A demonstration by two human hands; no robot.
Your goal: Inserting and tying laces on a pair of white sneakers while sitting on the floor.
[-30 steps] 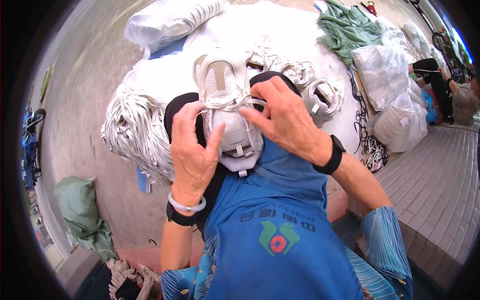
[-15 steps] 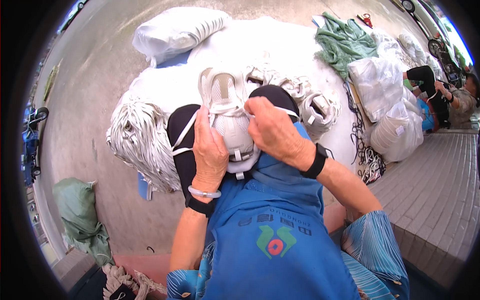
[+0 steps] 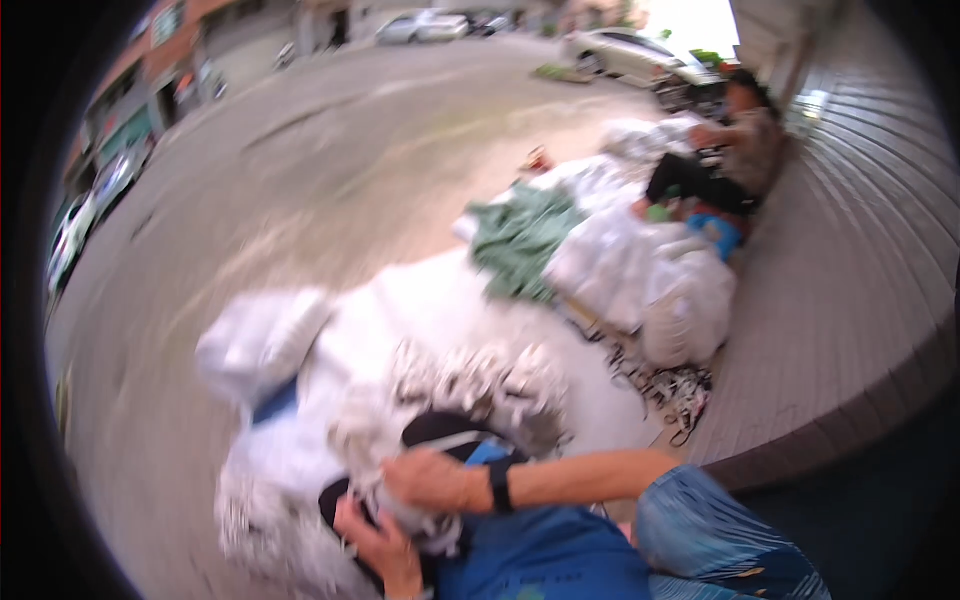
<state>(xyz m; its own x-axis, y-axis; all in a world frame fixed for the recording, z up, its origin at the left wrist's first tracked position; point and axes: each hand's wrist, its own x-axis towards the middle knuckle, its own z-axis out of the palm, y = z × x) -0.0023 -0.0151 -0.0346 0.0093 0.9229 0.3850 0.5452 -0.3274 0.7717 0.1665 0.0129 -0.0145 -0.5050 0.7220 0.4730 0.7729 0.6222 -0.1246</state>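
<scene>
A pale beige-white sneaker [image 3: 357, 436] sits between my black-clad knees, smeared by motion. My right hand [image 3: 432, 480] is closed at the shoe's right side, and a white shoelace [image 3: 458, 441] runs from it across my right knee. At the near left side of the shoe, my left hand [image 3: 378, 548] is bent with a bit of white lace beside it; its fingertips are blurred, but it appears to grip that lace. Several similar shoes [image 3: 480, 375] stand just beyond my right knee on a white sheet [image 3: 420, 300].
A heap of white laces [image 3: 270, 535] lies at my left. A white plastic bundle [image 3: 260, 340] rests farther off. Green cloth [image 3: 525, 238], clear bags [image 3: 640, 265] and dark cords [image 3: 680, 395] lie to the right. A person [image 3: 745, 140] sits beyond, beside a ribbed ledge [image 3: 850, 300].
The view has swung up and to the right, showing parked cars and buildings, so my hands and the shoe now appear lower. Both hands stay at the shoe.
</scene>
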